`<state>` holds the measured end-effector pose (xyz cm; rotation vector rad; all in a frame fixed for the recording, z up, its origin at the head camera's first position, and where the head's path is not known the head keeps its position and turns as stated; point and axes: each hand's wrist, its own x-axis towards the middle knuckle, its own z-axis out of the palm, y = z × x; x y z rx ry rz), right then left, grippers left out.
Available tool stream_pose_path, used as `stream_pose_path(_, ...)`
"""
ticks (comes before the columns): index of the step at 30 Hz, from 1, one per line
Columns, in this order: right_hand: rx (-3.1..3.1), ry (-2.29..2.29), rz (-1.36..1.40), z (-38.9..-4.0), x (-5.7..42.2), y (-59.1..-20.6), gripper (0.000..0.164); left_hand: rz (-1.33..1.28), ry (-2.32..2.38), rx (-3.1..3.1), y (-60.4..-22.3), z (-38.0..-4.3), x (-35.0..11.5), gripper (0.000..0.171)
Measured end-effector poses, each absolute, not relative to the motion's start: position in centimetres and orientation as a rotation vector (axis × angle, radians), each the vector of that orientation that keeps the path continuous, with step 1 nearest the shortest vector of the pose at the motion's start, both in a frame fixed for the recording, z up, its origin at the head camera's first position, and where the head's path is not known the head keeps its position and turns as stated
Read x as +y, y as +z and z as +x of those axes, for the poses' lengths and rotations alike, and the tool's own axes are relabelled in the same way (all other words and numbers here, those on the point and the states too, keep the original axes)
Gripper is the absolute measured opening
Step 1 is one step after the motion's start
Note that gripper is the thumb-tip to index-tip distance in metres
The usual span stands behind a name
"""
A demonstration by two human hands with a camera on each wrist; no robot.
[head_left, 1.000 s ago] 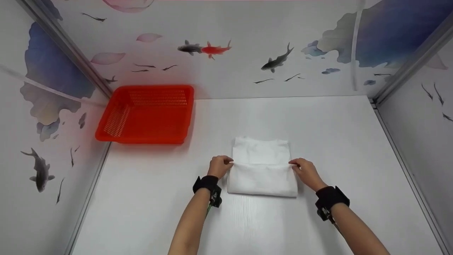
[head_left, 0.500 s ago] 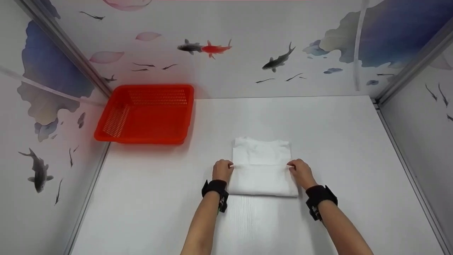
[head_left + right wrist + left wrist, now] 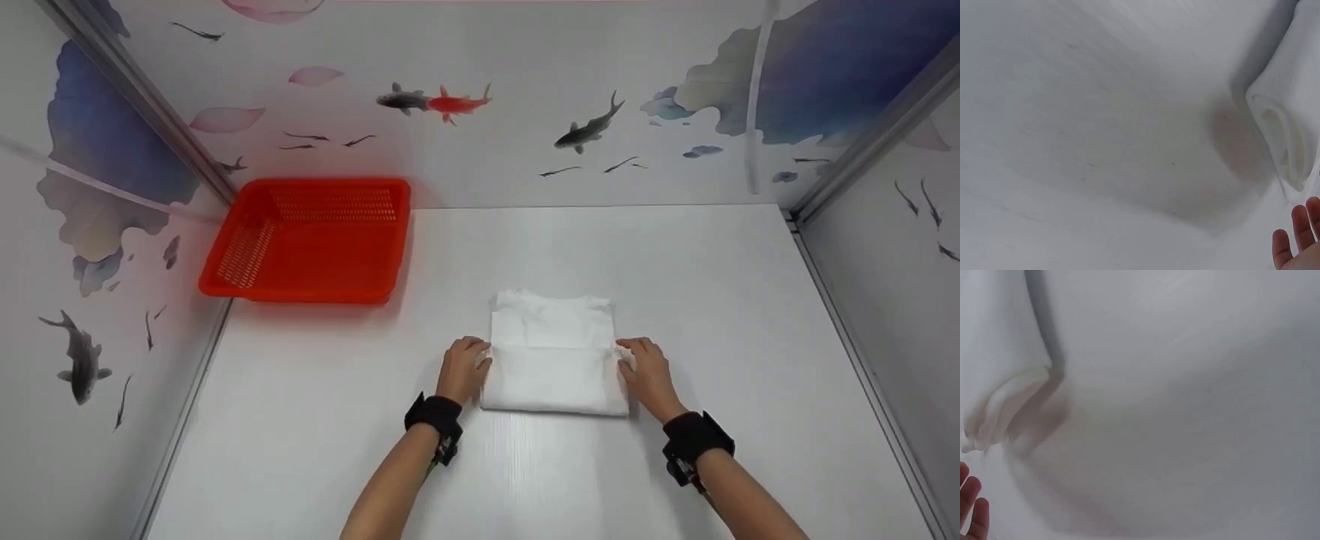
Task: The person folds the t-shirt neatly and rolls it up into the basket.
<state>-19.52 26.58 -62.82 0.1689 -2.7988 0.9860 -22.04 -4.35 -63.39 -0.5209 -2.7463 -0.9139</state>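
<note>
A folded white shirt (image 3: 559, 379) lies flat on the white table, its lower part turned up over the upper part; the top edge dips like a neckline. In the head view my left hand (image 3: 463, 369) is at the left end of the fold, fingers and thumb spread apart. My right hand (image 3: 649, 375) mirrors it at the right end, also with thumb and fingers parted. In the left wrist view, loose fingers (image 3: 978, 517) show below the rolled layers of the shirt (image 3: 1008, 391). Fingers (image 3: 1300, 228) likewise sit below the shirt's folded end (image 3: 1283, 132) in the right wrist view.
A red plastic basket (image 3: 315, 289) with perforated sides stands at the table's back left. Printed walls with fish and lotus motifs (image 3: 525, 172) enclose the white table (image 3: 697, 270) at the back and both sides.
Both hands pinched the turned-up edge earlier; now they have let go and moved slightly outward, fingers spread. The fold lies about where it was.
</note>
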Motion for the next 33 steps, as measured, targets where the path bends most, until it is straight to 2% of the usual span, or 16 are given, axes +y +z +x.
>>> stream_pose_path(6, -2.667, 1.013, 0.227, -16.2, 26.7, -63.0, 0.029, -0.921, -0.872, -2.528, -64.1, -19.1, -6.1, 0.015)
stream_pose_path(12, -2.517, 0.826, 0.535, -13.6, 26.7, -64.5, 0.037, -1.054, -0.758, -2.492, -65.2, -17.5, -6.9, 0.018)
stream_pose_path(16, -2.495, 0.654, 0.672, -12.7, 26.6, -65.9, 0.038, -1.08, -0.682, -2.49, -65.9, -17.1, -7.1, 0.021)
stream_pose_path(27, -2.509, 0.633, 0.633, -12.9, 26.0, -67.5, 0.035, -0.986, -0.606, -2.528, -67.2, -17.0, -6.1, 0.023)
stream_pose_path(33, -2.445, 0.546, 0.643, -13.3, 25.6, -67.7, 0.033, -0.906, -0.628, -2.553, -66.9, -17.2, -5.6, 0.016)
